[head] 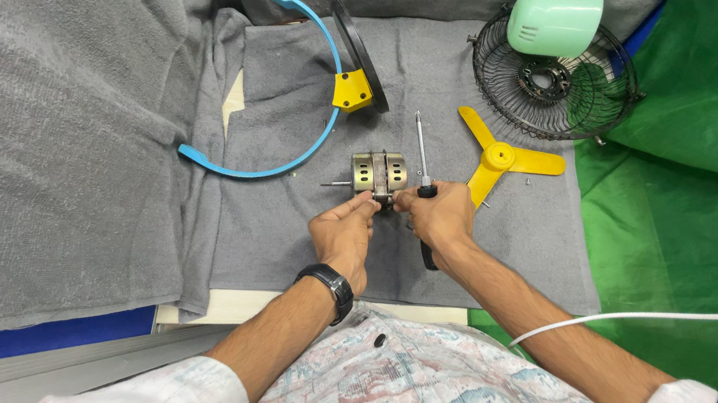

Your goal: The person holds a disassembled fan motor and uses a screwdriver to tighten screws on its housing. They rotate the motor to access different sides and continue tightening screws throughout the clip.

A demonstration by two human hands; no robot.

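Left hand (345,231): grip closed on brass motor (377,174), mid grey towel (285,229) on table | Right hand (441,216): grip clamped on screwdriver (422,157), shaft pointing away | Beside: yellow fan blade (501,159) | Beyond: wire guard (597,98), blue hoop (314,126)

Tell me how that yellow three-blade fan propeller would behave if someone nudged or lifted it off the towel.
The yellow propeller looks like thin moulded plastic, so probably light and fairly stiff, with blades that might flex slightly. It lies flat on the grey towel, so a nudge would likely make it drag or pivot around its round hub rather than roll.
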